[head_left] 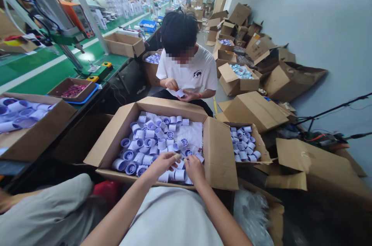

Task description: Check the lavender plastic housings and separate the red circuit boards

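A large open cardboard box (221, 153) sits in front of me, holding several small pale lilac plastic cylinders (147, 137). Both my hands reach into its near edge. My left hand (162, 163) is curled, its fingers pinched on a small piece I cannot make out. My right hand (194, 168) is closed beside it, fingers bent around one of the lilac cylinders (179, 175). The two hands nearly touch over the heap.
A person in a white T-shirt (187, 71) sits opposite, handling a small part. A smaller box of the same cylinders (243, 143) stands to the right. More cartons (252, 110) litter the floor on the right. A green workbench (43, 75) with a machine runs along the left.
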The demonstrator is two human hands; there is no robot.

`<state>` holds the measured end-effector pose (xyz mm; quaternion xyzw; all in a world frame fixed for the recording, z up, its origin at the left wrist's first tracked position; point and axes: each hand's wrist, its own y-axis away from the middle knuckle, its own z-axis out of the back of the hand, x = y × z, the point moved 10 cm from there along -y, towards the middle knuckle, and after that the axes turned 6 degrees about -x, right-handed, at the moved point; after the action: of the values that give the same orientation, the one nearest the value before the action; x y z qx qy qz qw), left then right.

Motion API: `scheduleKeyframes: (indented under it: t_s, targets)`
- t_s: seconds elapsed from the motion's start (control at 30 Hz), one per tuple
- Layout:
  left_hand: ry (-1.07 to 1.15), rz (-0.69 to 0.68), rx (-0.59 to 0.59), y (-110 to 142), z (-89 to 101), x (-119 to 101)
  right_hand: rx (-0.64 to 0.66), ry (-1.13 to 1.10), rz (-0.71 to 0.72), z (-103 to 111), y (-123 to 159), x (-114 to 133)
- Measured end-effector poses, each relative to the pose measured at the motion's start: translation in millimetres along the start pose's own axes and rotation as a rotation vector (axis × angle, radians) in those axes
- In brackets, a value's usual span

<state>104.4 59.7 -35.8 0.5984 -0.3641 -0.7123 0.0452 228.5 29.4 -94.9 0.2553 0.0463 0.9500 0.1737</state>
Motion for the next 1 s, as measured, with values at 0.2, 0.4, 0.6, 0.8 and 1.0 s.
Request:
scheduleKeyframes:
  t_s: [0.2,0.4,0.6,0.8,1.0]
  targets:
    - [0.030,0.030,-0.142,-5,51.0,26,0.212,0.000,-0.204,-75,2,-44]
    - [-0.323,-0.061,-0.216,-24,67.0,58,0.145,-0.146,-0.157,-79,1,-34]
    - [-0.556,-0.409,0.022,-26,17.0,64,0.060,-0.324,0.043,-55,5,16]
    - [-0.613,-0.299,-0.027,-41,25.9,82,0.064,-0.265,-0.064,-61,-4,-9]
    - [-0.559,-0.201,-0.143,-27,54.5,86,0.065,-0.010,-0.305,-71,-13,-80]
